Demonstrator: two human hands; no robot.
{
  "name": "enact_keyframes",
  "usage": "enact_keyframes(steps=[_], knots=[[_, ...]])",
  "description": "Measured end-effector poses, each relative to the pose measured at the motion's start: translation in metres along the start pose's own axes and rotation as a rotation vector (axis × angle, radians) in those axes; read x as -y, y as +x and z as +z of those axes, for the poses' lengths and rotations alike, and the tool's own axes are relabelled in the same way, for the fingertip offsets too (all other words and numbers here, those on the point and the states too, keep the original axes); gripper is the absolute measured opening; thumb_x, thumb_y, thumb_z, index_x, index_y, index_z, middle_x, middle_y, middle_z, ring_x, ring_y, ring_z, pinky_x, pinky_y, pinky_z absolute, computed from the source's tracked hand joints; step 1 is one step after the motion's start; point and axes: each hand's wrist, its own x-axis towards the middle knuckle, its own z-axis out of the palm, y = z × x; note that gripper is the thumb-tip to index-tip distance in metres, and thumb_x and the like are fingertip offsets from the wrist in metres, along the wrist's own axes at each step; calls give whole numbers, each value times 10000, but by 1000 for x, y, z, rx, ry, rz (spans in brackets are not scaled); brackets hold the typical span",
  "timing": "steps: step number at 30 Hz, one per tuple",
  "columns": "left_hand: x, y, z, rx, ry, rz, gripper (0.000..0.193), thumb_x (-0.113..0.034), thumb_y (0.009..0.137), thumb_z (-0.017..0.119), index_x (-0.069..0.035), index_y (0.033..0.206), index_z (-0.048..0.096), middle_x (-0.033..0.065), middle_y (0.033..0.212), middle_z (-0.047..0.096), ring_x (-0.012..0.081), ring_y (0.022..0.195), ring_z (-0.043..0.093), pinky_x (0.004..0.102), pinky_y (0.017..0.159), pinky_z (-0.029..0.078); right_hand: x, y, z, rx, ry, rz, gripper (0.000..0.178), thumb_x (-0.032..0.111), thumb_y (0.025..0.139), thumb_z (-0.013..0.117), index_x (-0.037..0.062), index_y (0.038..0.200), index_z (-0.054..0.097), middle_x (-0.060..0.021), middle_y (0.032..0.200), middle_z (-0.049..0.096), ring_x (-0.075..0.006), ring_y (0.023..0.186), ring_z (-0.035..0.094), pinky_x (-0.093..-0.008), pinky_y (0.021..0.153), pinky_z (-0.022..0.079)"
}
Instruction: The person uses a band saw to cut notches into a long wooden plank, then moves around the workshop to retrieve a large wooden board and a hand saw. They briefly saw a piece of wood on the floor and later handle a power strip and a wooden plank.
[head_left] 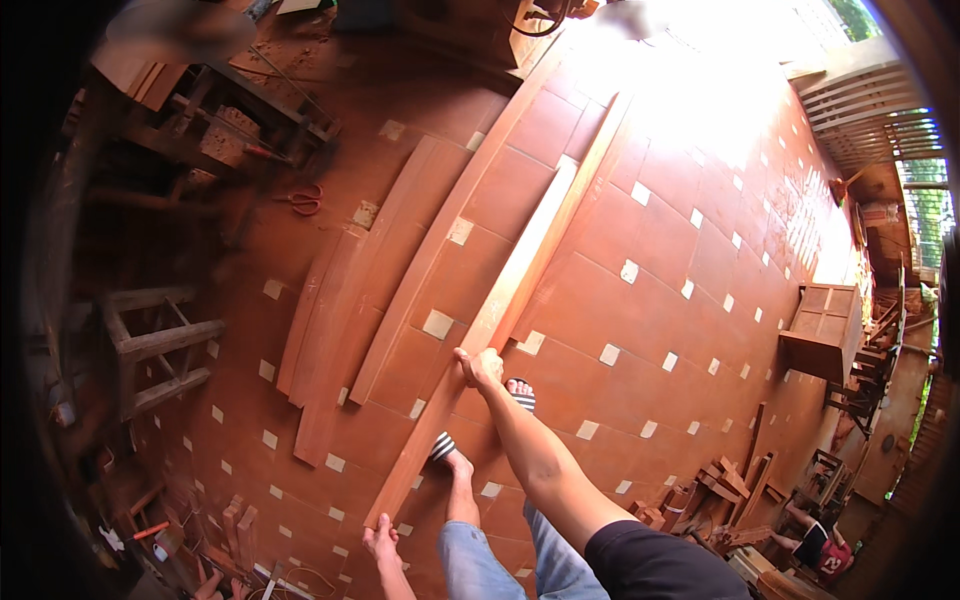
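Note:
A long reddish wooden plank (432,420) runs slantwise away from me, its lit upper face pale toward the far end. My left hand (380,541) is closed around its near end, thumb on top. Further along, my right hand (483,368) grips the plank's right edge, its fingers partly hidden behind the wood. Close along the far right side of this plank lies a second long board (600,150). To the left, a long narrow board (440,235) and several shorter boards (350,320) lie on the floor, roughly parallel to it.
The tiled floor (570,290) has small pale squares. My feet in striped sandals (443,447) stand beside the plank. Red-handled scissors (305,200) and a wooden stand (160,345) are left. A small cabinet (825,330), wood offcuts (725,480) and another person (825,550) are right.

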Motion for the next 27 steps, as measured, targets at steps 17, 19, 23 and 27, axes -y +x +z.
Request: enact_keyframes(steps=[17, 19, 23, 27], knots=[[-25, 149, 420, 403, 184, 76, 402, -413, 920, 735, -57, 762, 635, 39, 722, 684, 90, 536, 587, 224, 471, 480, -278, 82, -209, -87, 212, 165, 251, 225, 873, 670, -17, 926, 633, -111, 761, 688, -189, 605, 692, -335, 552, 610], [-29, 155, 462, 459, 208, 35, 372, -398, 930, 726, -54, 826, 630, 46, 779, 696, 94, 573, 603, 222, 489, 495, -299, 84, -218, -127, 237, 223, 245, 221, 878, 678, -12, 937, 631, -98, 765, 684, -186, 613, 695, -330, 546, 609], [-44, 132, 498, 669, 238, -46, 563, -435, 926, 713, -33, 1294, 574, 119, 1161, 654, 205, 947, 652, 365, 774, 551, -332, 76, -216, -149, 284, 324, 276, 245, 863, 661, -17, 951, 660, -127, 793, 715, -187, 626, 714, -324, 561, 609], [-53, 116, 437, 623, 458, 75, 549, -397, 885, 741, -35, 1280, 625, 119, 1180, 698, 225, 971, 674, 390, 844, 552, -311, 42, -190, -34, 329, 275, 231, 208, 900, 668, -7, 967, 619, -104, 821, 686, -200, 636, 703, -338, 551, 618]])
